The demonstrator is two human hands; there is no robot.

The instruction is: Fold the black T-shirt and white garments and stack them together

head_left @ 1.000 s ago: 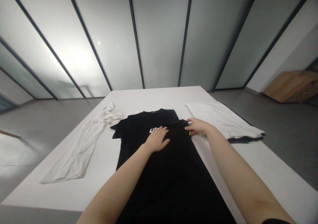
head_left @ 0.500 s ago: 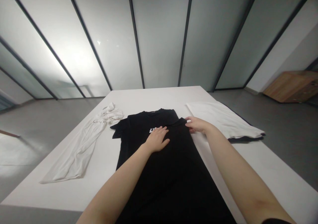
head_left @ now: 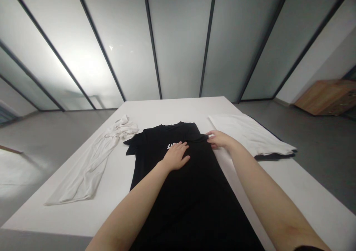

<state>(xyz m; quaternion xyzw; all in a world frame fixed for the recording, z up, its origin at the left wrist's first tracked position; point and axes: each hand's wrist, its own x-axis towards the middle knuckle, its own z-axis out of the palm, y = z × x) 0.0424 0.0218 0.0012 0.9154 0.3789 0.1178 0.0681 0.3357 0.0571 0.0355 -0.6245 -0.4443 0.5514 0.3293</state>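
One white table carries one black T-shirt, laid out along its middle, neckline toward the far edge, with folds near the right sleeve. To the left lies one crumpled white garment; to the right, one white cloth over one dark cloth. Two hands touch the shirt: the left hand rests flat on its chest, thumb spread from the fingers; the right hand pinches its right edge. White lettering shows partly beside the left fingers.

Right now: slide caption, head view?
Left hand flat on black T-shirt, right hand at its edge, crumpled white cloth at left.
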